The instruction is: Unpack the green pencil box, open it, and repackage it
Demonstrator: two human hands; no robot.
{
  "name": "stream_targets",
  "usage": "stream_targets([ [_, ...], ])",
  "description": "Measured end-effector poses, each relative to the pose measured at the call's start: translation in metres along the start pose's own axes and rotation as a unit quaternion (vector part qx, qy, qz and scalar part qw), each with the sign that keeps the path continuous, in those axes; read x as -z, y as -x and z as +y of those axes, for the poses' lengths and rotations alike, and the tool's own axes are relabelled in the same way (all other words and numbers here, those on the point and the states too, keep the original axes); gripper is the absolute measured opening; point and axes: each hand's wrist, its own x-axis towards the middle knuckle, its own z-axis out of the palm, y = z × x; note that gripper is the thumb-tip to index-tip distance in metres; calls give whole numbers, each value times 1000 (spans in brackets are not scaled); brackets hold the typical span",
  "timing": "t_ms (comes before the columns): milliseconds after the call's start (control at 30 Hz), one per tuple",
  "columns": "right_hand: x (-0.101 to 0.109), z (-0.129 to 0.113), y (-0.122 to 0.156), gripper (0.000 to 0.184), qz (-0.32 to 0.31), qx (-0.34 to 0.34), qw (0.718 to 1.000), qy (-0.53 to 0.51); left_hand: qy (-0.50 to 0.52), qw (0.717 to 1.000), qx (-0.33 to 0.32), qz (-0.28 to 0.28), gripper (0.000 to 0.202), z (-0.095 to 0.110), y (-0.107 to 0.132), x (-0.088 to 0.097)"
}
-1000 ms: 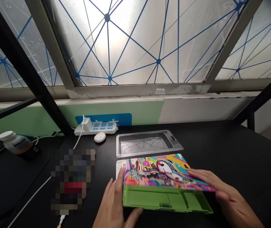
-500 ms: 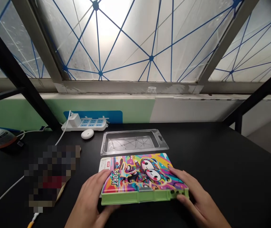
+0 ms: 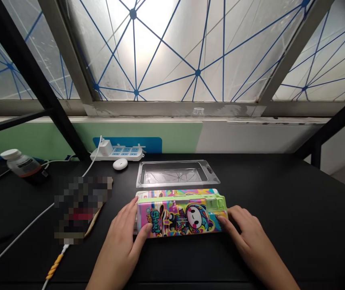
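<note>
- Frosted window (image 3: 172,48), crossed by blue lines, is glowing beyond the black desk (image 3: 293,225).
- Clear plastic tray (image 3: 175,174) is lying just past the fingertips; white power strip (image 3: 116,153) is sitting farther beyond them.
- Patterned pencil case (image 3: 181,215) with green edging is resting between both hands; its cartoon lettering is too stylised to read.
- Left hand (image 3: 119,245) and right hand (image 3: 247,237): fingers are curling around opposite ends, gripping the case.

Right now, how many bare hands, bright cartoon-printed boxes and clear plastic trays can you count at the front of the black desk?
Hands: 2 (left hand, right hand)
Cartoon-printed green-edged box: 1
Clear plastic tray: 1
Total: 4
</note>
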Motion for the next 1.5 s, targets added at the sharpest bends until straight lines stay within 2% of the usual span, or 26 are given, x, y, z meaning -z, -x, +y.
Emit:
stream_targets([
  [200, -1, -1, 1, 38, 38, -40, 998, 5, -2, 1000, -13, -13, 62, 1, 1, 2],
  [333, -3, 2, 4, 36, 55, -48, 997, 7, -10, 999, -41, -18, 81, 2, 3, 2],
  [433, -5, 2, 6, 33, 91, -19, 996, 18, -8, 998, -54, -13, 94, 2, 5, 1],
  [567, -3, -11, 5, 25, 156, 70, 984, 47, 14, 999, -30, -11, 103, 0, 7, -1],
  [667, 2, -31, -2, 22, 119, 148, 980, 61, 33, 999, -5, -15, 105, 1, 8, -1],
  [800, 6, -60, -23, 34, -22, 236, 967, 90, 55, 998, 19, -34, 102, 5, 7, 1],
  [900, 3, -75, -43, 42, -81, 243, 960, 115, 67, 996, 34, -42, 100, 7, 6, 2],
  [967, -2, -81, -55, 41, -101, 232, 961, 111, 69, 996, 35, -44, 95, 9, 5, 3],
  [1167, -19, -86, -73, 30, -99, 194, 973, 75, 70, 996, 17, -56, 86, 12, -1, 5],
  [1333, -24, -87, -75, 30, -91, 208, 970, 89, 91, 993, 22, -74, 87, 14, -2, 10],
  [1400, -25, -86, -76, 28, -72, 216, 970, 89, 101, 992, 22, -78, 88, 16, -2, 11],
  [1500, -27, -85, -81, 31, -13, 228, 970, 87, 120, 989, 33, -80, 89, 15, -3, 11],
])
